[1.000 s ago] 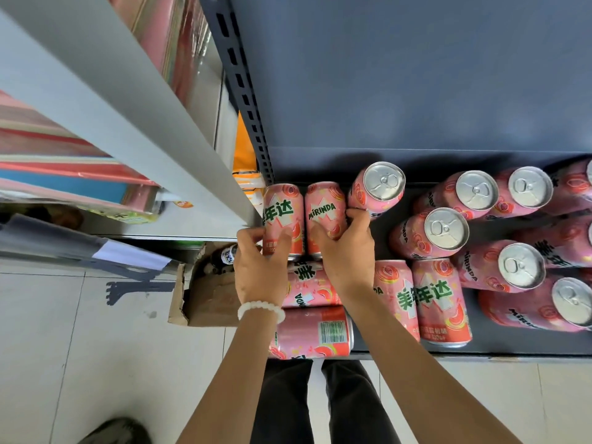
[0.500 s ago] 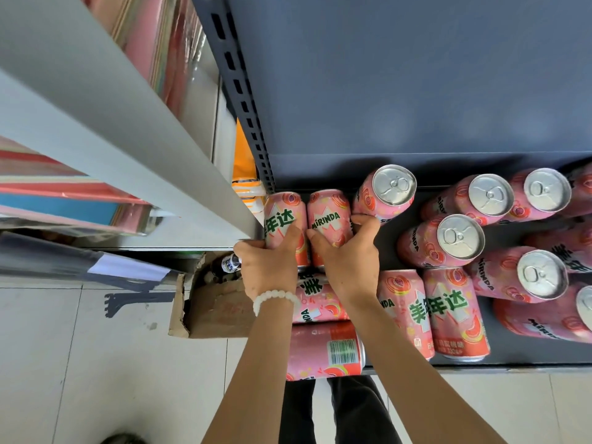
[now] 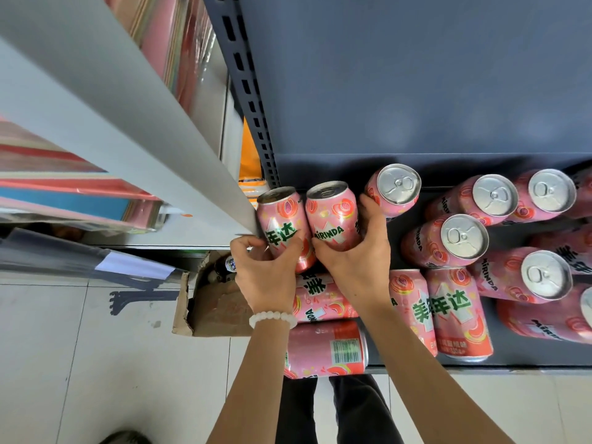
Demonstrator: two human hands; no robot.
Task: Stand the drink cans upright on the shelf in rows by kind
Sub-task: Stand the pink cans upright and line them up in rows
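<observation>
Pink Mirinda cans cover the dark shelf (image 3: 528, 357). My left hand (image 3: 266, 274) grips the leftmost can (image 3: 282, 219) at the shelf's left end, tilting it up so its top rim shows. My right hand (image 3: 355, 254) grips the can beside it (image 3: 333, 216), tilted the same way. Just right of my fingers stands an upright can (image 3: 397, 187). Several more upright cans (image 3: 464, 238) fill the right side. Others lie flat near the front edge: one under my wrists (image 3: 320, 302), one with a barcode (image 3: 326, 350), two side by side (image 3: 455, 312).
A grey shelf board (image 3: 128, 123) juts out at left, close to my left hand. A slotted upright post (image 3: 246, 91) marks the shelf's left side. An open cardboard box (image 3: 208, 302) with bottles sits on the tiled floor below.
Both hands have tipped their two cans from lying flat toward upright; the cans' top rims now show. The view has drawn closer to the shelf.
</observation>
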